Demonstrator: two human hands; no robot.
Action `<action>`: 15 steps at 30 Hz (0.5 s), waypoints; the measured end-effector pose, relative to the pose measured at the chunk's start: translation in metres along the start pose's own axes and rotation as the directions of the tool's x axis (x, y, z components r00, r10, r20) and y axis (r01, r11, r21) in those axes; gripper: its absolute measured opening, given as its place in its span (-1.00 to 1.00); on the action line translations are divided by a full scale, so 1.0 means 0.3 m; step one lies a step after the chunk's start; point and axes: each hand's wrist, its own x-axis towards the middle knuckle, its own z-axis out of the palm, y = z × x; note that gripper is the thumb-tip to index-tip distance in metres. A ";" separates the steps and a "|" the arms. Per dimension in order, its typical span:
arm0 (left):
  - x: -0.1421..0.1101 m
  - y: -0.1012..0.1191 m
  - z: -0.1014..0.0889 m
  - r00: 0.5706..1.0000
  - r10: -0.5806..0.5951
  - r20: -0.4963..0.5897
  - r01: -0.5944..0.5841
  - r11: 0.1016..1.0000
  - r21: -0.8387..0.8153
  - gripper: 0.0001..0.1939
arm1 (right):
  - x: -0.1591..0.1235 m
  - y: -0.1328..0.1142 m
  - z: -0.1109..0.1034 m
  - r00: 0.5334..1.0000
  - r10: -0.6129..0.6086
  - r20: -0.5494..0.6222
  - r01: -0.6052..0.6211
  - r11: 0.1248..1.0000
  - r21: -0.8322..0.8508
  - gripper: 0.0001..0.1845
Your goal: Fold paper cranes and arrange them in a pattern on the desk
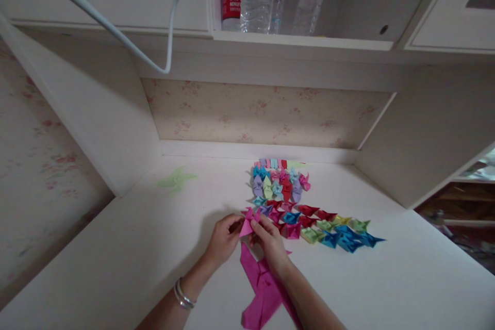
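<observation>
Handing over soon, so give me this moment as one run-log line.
left hand: holds small pink folded paper; right hand: holds same piece; nearer: large magenta folded paper; right: multicoloured folded pieces; left: pale green piece

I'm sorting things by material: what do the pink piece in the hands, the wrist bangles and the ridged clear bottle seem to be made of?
The pink piece: probably matte paper, given its flat faces and pointed tips.
The bangles: likely polished silvery metal, from their bright glints.
The ridged clear bottle: glossy, probably thin plastic; see-through with rippled walls.

two silvery bracelets [183, 296], apparently metal, smooth, rounded, sleeveless forearms
</observation>
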 end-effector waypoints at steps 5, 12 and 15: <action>0.001 -0.006 -0.001 0.998 0.017 -0.054 -0.017 1.000 0.009 -0.78 | 0.003 0.006 -0.001 1.000 0.007 0.000 -0.007 1.000 0.023 -0.73; -0.003 0.020 0.002 0.999 0.006 -0.031 -0.006 1.000 0.006 -0.76 | -0.002 0.000 0.003 1.000 -0.013 -0.002 0.013 0.999 -0.030 -0.75; -0.004 0.022 0.002 0.999 0.014 -0.044 -0.013 1.000 0.016 -0.78 | 0.002 0.003 0.002 1.000 -0.022 -0.008 0.022 0.998 -0.053 -0.75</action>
